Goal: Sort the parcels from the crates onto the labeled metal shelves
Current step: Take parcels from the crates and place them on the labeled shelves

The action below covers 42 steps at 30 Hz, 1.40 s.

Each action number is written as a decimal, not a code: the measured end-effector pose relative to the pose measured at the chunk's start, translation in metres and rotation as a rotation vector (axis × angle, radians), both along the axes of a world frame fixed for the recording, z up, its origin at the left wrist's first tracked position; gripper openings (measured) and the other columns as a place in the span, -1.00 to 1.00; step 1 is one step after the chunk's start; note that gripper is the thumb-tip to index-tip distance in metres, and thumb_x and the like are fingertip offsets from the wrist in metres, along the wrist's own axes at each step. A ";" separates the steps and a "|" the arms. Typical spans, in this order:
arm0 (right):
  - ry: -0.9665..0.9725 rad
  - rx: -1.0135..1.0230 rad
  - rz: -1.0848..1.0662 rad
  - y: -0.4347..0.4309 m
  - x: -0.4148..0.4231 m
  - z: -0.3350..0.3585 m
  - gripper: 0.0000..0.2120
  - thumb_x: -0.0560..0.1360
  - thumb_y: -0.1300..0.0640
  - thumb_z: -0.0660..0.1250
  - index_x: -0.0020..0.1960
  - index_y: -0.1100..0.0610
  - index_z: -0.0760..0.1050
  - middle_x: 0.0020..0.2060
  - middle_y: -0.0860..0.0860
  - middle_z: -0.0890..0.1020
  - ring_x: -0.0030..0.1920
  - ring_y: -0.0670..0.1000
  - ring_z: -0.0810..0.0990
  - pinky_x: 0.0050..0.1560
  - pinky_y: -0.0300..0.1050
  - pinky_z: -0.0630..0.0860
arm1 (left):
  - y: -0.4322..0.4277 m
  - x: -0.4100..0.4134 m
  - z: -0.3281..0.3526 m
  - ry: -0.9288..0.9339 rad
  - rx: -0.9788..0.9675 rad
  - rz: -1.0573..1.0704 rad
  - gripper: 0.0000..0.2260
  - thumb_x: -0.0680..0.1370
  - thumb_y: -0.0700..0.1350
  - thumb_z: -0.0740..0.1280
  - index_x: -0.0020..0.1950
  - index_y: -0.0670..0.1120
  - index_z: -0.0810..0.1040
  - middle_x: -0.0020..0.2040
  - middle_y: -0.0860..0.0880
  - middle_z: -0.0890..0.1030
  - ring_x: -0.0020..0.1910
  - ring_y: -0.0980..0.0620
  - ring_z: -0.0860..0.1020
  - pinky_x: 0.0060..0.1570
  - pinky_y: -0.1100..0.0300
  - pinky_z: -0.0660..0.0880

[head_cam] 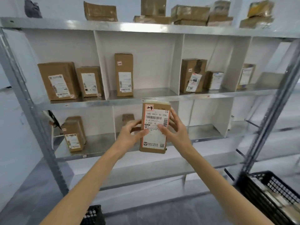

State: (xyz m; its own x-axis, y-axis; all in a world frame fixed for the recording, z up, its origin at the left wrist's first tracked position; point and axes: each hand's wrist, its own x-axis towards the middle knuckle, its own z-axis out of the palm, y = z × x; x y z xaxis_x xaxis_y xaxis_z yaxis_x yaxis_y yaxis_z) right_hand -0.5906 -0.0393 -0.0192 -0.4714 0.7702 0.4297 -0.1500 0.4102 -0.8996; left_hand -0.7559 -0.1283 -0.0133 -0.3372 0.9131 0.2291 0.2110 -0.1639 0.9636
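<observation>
- Risk, nearest: the front crate (93, 214) at 6 o'clock and the side crate (267, 190) at 4 o'clock both sit low and close in. With eyes on the label, a step toward the shelving could clip either one.
- Risk, hold: the left grip (129, 134) curls its fingers round the left edge of the parcel (154, 142), thumb on the label. The right grip (176, 129) pinches the right edge, thumb in front, fingers splayed behind. The parcel is upright in mid-air, dead centre, in front of the metal shelves (146, 101) and touching none of them. It is held by its edges only, so if one grip lets go to reach, the parcel may tip or drop.
- Risk, sorting: a handwritten mark in a red box at the label's 11 o'clock corner reads roughly "1-4". A misread would send the parcel to the wrong bay.
- Risk, far: stored parcels stand on end. Sliding this one in beside the tall parcel (124, 75) at 12 o'clock could topple that one.
- Hidden, near: both crates are cut by the frame edge, and the side crate's contents are blurred.
- Hidden, middle: the parcel's back cannot be seen. A small parcel (128, 118) at its 9 o'clock is partly covered by the left grip.
- Hidden, far: the shelf tags (208, 95) are too small to read. The top-row parcels (190, 14) at 12 to 1 o'clock are blurred, and the bays at 3 o'clock are smeared.
</observation>
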 end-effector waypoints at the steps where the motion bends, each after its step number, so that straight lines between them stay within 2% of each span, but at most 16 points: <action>1: -0.001 0.004 -0.042 0.005 0.015 -0.001 -0.27 0.45 0.10 0.41 0.50 -0.06 0.13 0.22 -0.13 0.52 0.24 -0.14 0.51 0.03 -0.14 0.61 | 0.009 0.015 0.000 -0.008 -0.002 -0.026 -0.65 0.47 -0.17 0.41 0.23 0.03 0.48 0.19 -0.02 0.56 0.15 0.02 0.56 0.06 0.06 0.58; 3: -0.001 0.018 -0.122 0.015 0.046 -0.001 -0.29 0.45 0.08 0.41 0.50 -0.04 0.15 0.21 -0.14 0.53 0.23 -0.17 0.51 -0.01 -0.19 0.61 | 0.028 0.044 0.001 -0.005 -0.004 -0.055 -0.63 0.47 -0.17 0.40 0.27 0.00 0.47 0.14 0.04 0.59 0.12 0.07 0.56 -0.03 0.17 0.58; 7: 0.033 0.024 -0.253 0.039 0.105 -0.001 -0.33 0.44 0.04 0.42 0.47 -0.06 0.21 0.21 -0.10 0.55 0.25 -0.10 0.52 0.04 -0.04 0.62 | 0.070 0.101 0.007 -0.013 0.031 -0.139 -0.64 0.48 -0.20 0.39 0.27 -0.04 0.48 0.14 0.00 0.61 0.08 0.08 0.58 -0.17 0.32 0.57; 9: 0.063 0.014 -0.293 0.053 0.135 0.001 -0.32 0.42 0.01 0.43 0.46 -0.07 0.22 0.22 -0.06 0.55 0.25 -0.06 0.53 0.04 0.01 0.62 | 0.093 0.129 0.012 -0.016 0.036 -0.167 -0.66 0.48 -0.19 0.40 0.24 0.01 0.49 0.11 0.03 0.61 0.10 0.05 0.58 -0.10 0.26 0.59; 11: 0.074 0.027 -0.328 0.069 0.167 0.004 -0.31 0.40 -0.02 0.45 0.45 -0.08 0.23 0.24 -0.02 0.55 0.26 -0.02 0.53 0.05 0.05 0.62 | 0.118 0.158 0.014 0.020 0.055 -0.188 -0.69 0.47 -0.16 0.41 0.17 0.09 0.51 0.10 0.10 0.61 0.16 0.06 0.55 0.05 0.11 0.58; 13: 0.074 0.048 -0.372 0.085 0.201 0.008 -0.33 0.41 0.00 0.46 0.44 -0.08 0.24 0.23 -0.03 0.56 0.26 -0.03 0.53 0.07 0.02 0.61 | 0.143 0.188 0.015 0.064 0.078 -0.201 -0.66 0.46 -0.13 0.43 0.20 0.09 0.51 0.16 0.10 0.59 0.22 0.08 0.51 0.15 0.02 0.54; 17: 0.087 0.067 -0.445 0.117 0.270 0.016 -0.38 0.41 0.07 0.44 0.40 -0.05 0.27 0.21 -0.07 0.57 0.24 -0.13 0.52 0.06 -0.12 0.61 | 0.186 0.259 0.023 0.070 0.127 -0.268 -0.66 0.47 -0.15 0.42 0.22 0.05 0.50 0.16 0.10 0.59 0.19 0.10 0.51 0.03 0.28 0.53; 18: 0.092 0.069 -0.457 0.124 0.288 0.017 -0.38 0.40 0.06 0.44 0.39 -0.05 0.28 0.21 -0.07 0.56 0.24 -0.13 0.52 0.07 -0.12 0.60 | 0.195 0.276 0.024 0.070 0.130 -0.292 -0.66 0.47 -0.15 0.41 0.23 0.02 0.50 0.16 0.09 0.59 0.17 0.10 0.52 0.01 0.29 0.54; 21: 0.097 0.051 -0.489 0.143 0.336 0.019 -0.42 0.41 0.08 0.42 0.37 -0.06 0.29 0.23 -0.04 0.55 0.24 -0.09 0.53 0.06 -0.12 0.60 | 0.223 0.323 0.026 0.037 0.120 -0.351 -0.64 0.47 -0.16 0.42 0.25 -0.02 0.50 0.15 0.08 0.60 0.16 0.10 0.55 0.05 0.17 0.58; 24: 0.104 0.053 -0.534 0.160 0.386 0.019 -0.46 0.46 0.15 0.40 0.36 -0.07 0.29 0.20 -0.02 0.56 0.19 -0.11 0.55 -0.06 -0.26 0.60 | 0.251 0.374 0.024 0.008 0.102 -0.410 -0.69 0.46 -0.15 0.43 0.15 0.09 0.51 0.10 0.12 0.61 0.11 0.12 0.57 0.00 0.14 0.60; 27: 0.087 0.042 -0.563 0.180 0.427 0.014 -0.44 0.46 0.12 0.40 0.39 -0.05 0.29 0.21 -0.02 0.56 0.20 -0.08 0.55 -0.02 -0.19 0.61 | 0.271 0.415 0.020 -0.021 0.082 -0.436 -0.69 0.46 -0.16 0.43 0.15 0.09 0.50 0.09 0.12 0.60 0.06 0.20 0.57 -0.01 0.13 0.60; 30: 0.073 0.017 -0.586 0.201 0.456 0.010 -0.45 0.45 0.08 0.41 0.38 -0.09 0.31 0.20 -0.06 0.57 0.22 -0.05 0.54 0.05 -0.07 0.60 | 0.292 0.442 0.015 0.009 0.108 -0.437 -0.67 0.46 -0.14 0.44 0.21 0.01 0.52 0.12 0.11 0.60 0.04 0.27 0.55 0.03 0.16 0.59; 33: 0.071 0.012 -0.620 0.221 0.472 0.008 -0.49 0.46 0.09 0.40 0.34 -0.16 0.31 0.14 -0.14 0.57 0.18 -0.11 0.54 -0.08 -0.22 0.60 | 0.313 0.459 0.012 0.014 0.103 -0.440 -0.67 0.45 -0.13 0.44 0.19 0.05 0.52 0.08 0.16 0.60 0.02 0.30 0.55 0.04 0.17 0.58; 36: 0.071 0.002 -0.641 0.242 0.483 0.006 -0.46 0.46 0.06 0.40 0.38 -0.11 0.30 0.15 -0.10 0.56 0.16 -0.07 0.56 -0.06 -0.19 0.60 | 0.337 0.471 0.009 0.016 0.104 -0.444 -0.68 0.46 -0.10 0.43 0.20 0.06 0.53 0.07 0.18 0.61 0.00 0.33 0.55 0.00 0.23 0.57; 39: 0.070 -0.003 -0.661 0.268 0.492 0.002 -0.43 0.46 0.03 0.40 0.42 -0.06 0.30 0.16 -0.06 0.56 0.16 -0.04 0.56 -0.01 -0.11 0.61 | 0.365 0.481 0.007 0.032 0.095 -0.450 -0.65 0.47 -0.09 0.43 0.24 0.04 0.52 0.05 0.21 0.60 0.01 0.30 0.56 -0.03 0.23 0.58; 42: 0.070 0.003 -0.679 0.298 0.503 -0.001 -0.48 0.45 0.03 0.41 0.37 -0.10 0.33 0.13 -0.08 0.58 0.15 -0.04 0.57 0.03 -0.06 0.62 | 0.399 0.490 0.005 0.053 0.097 -0.461 -0.65 0.47 -0.09 0.43 0.25 0.03 0.54 0.03 0.22 0.61 0.02 0.22 0.59 -0.11 0.29 0.58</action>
